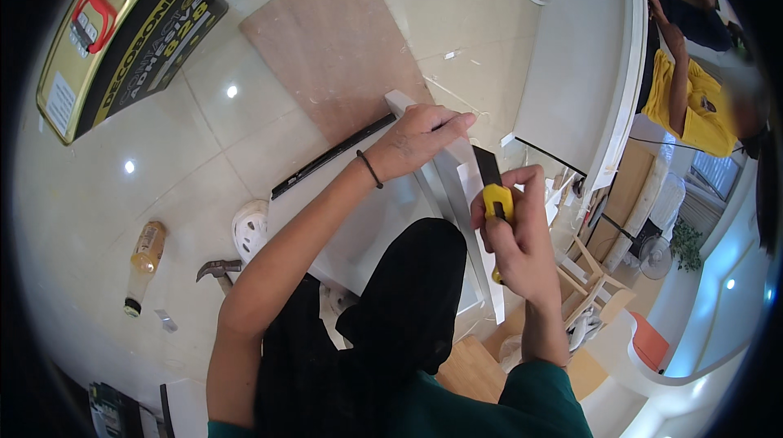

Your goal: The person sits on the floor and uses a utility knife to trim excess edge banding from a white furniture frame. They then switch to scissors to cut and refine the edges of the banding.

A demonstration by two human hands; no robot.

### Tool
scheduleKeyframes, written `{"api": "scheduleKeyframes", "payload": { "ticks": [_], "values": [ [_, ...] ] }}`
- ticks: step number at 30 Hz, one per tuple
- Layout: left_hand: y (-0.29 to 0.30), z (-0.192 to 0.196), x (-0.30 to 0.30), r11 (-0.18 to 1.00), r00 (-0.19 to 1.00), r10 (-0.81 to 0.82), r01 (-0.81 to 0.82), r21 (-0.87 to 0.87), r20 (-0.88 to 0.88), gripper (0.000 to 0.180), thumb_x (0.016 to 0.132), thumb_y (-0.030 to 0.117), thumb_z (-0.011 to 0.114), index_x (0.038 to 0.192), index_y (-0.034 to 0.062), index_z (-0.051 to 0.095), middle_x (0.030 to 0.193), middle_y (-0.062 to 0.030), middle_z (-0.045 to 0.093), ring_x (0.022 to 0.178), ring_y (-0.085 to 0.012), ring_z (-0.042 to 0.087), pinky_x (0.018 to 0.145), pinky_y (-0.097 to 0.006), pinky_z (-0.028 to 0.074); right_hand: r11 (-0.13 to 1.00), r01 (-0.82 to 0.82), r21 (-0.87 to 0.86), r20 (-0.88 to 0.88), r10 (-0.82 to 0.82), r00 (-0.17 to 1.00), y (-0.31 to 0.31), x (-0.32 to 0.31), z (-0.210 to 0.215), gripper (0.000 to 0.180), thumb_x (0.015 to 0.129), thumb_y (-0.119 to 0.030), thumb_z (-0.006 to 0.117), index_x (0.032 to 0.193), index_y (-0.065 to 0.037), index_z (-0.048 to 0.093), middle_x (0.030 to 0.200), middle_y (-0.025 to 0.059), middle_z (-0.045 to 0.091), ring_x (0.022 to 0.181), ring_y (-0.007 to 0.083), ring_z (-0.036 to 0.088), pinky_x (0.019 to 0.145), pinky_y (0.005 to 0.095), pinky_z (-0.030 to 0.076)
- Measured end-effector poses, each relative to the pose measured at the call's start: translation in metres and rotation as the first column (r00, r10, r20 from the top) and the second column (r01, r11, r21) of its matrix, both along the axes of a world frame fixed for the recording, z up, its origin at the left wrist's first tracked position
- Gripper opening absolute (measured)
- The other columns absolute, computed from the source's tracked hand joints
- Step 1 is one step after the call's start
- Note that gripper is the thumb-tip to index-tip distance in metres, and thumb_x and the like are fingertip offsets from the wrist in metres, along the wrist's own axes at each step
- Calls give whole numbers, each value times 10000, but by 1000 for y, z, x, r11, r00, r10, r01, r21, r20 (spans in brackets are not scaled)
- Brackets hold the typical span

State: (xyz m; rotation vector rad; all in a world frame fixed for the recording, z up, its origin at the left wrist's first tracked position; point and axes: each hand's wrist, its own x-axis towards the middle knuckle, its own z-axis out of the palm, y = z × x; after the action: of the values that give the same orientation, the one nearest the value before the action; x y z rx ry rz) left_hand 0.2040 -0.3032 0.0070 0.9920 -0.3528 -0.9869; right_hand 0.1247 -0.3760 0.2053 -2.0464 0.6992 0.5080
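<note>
My right hand (pixel 522 234) is closed round a yellow utility knife (pixel 498 203) whose wide dark blade points up and away from me. The blade is close to the edge of a white panel (pixel 447 162), along which a thin white strip (pixel 487 275) hangs down. My left hand (pixel 420 138) grips the panel's far end, thumb and fingers bent over its edge. The panel fronts a white box like a drawer (pixel 342 226), with a black slide rail (pixel 333 156) along its far side. My black-clad knee covers part of the box.
A large metal can (pixel 122 38) stands far left. A bottle (pixel 145 267) and a claw hammer (pixel 218 269) lie on the left floor, near a white clog (pixel 250 230). Beyond lies a brown board (pixel 334 38). A long white cabinet (pixel 575 63) and a person in yellow (pixel 693 103) are right.
</note>
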Motion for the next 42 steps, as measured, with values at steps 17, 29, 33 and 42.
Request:
{"api": "scheduleKeyframes", "payload": {
  "ticks": [17,29,33,42],
  "values": [
    [19,24,-17,983,983,183,-182,-13,33,377,1066,277,390,1179,-33,570,1073,-96,620,1042,-165,568,968,-297,439,674,336,658,-59,-399,915,42,-35,-13,509,1067,-344,476,1458,-57,321,807,28,427,543,77,365,528,241,399],
    [92,97,-53,956,962,270,-273,-108,-35,255,1017,215,538,1148,-2,565,1074,-71,527,1021,-155,489,952,-300,385,568,219,793,66,-437,897,64,-50,-33,520,1079,-228,436,1527,-83,214,826,23,424,560,79,368,526,239,366],
    [89,97,-54,954,962,272,-266,-137,24,234,1012,196,537,1118,-10,568,1015,-52,474,935,-144,441,881,-277,373,608,224,761,92,-444,891,62,-55,-34,547,1069,-261,430,1534,-84,203,808,27,448,551,86,420,515,244,393],
    [103,106,-47,966,908,259,-239,-99,329,365,1058,274,426,1111,-24,629,1089,-97,571,1049,-239,493,972,-364,390,700,199,686,154,-406,901,69,-47,-47,578,1035,-594,380,1008,-29,502,559,13,427,410,121,473,446,268,483]
  ]
}}
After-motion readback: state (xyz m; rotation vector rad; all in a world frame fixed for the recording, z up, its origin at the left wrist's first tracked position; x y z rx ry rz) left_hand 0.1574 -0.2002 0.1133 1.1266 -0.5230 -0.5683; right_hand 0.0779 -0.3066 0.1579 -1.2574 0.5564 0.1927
